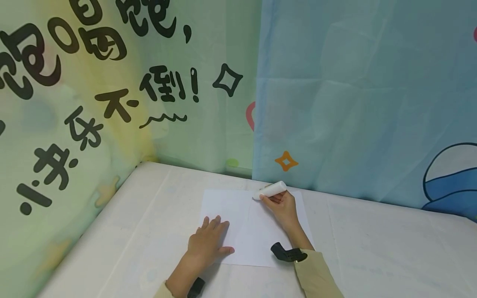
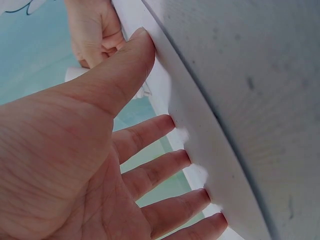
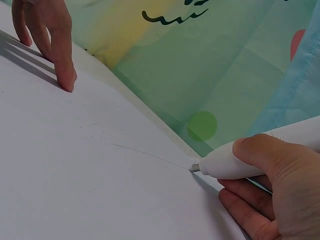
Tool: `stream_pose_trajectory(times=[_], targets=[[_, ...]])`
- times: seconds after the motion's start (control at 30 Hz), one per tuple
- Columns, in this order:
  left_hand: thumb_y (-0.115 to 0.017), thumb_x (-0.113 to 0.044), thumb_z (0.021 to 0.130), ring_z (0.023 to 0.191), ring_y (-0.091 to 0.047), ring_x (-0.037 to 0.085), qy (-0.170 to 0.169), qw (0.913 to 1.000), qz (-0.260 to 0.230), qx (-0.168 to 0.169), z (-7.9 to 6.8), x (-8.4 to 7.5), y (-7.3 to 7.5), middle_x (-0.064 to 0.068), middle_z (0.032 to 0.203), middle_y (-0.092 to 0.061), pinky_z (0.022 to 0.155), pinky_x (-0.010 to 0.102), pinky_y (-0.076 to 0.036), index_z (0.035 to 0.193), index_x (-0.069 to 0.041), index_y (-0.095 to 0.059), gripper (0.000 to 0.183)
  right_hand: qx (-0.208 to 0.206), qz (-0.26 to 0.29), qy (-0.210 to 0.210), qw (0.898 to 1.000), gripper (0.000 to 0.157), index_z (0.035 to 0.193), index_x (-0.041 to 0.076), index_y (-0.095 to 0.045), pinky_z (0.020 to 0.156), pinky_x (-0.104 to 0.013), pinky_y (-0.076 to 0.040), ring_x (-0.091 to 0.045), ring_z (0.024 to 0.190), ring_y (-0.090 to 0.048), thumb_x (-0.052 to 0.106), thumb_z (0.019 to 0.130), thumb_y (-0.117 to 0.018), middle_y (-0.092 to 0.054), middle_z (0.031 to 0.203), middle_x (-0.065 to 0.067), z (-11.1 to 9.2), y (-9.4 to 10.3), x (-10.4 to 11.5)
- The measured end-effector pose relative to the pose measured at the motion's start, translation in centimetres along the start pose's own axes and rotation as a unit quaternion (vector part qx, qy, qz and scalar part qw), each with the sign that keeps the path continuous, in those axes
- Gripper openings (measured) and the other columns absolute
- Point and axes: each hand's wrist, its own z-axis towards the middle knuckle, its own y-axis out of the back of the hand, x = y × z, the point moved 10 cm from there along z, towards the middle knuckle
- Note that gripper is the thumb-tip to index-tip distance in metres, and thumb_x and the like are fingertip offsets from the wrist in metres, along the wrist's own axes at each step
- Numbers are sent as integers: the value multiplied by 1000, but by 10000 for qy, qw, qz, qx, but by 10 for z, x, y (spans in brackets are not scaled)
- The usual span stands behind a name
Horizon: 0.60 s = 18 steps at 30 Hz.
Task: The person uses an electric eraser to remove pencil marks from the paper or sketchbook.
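Note:
My right hand grips a thick white electric eraser between thumb and fingers. Its body slants, and its small grey tip meets the white paper near the far edge. In the right wrist view, the tip is at the end of a thin faint grey line, with tiny dark specks about the line's other end. My left hand is spread on the paper's near left side. Its straight fingertips press the sheet, as the left wrist view also shows, with the thumb held apart.
The sheet lies on a white-covered table. Behind the table hang a green printed cloth with black characters and a blue cloth. A black wrist mount sits on the right forearm, over the paper's near right corner.

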Motion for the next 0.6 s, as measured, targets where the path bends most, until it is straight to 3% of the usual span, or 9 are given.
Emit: stream_pose_trajectory(times=[0.27, 0.6], targets=[[-75, -46, 79, 134, -43, 43, 23, 10000, 32, 17, 1, 1, -1, 14, 144, -49, 98, 55, -48, 136, -13, -55, 69, -16, -20, -24, 10000, 41, 118, -12, -54, 77, -10, -50, 5, 84, -61, -3, 83, -73, -65, 112, -29, -1, 0, 0], [-74, -46, 80, 134, -43, 43, -42, 10000, 15, 3, 0, 0, 0, 15, 144, -49, 97, 56, -48, 136, -13, -55, 68, -259, 66, 387, 9989, 35, 112, -18, -55, 74, -9, -50, 7, 81, -60, -9, 82, -71, -64, 106, -35, 0, 3, 6]])
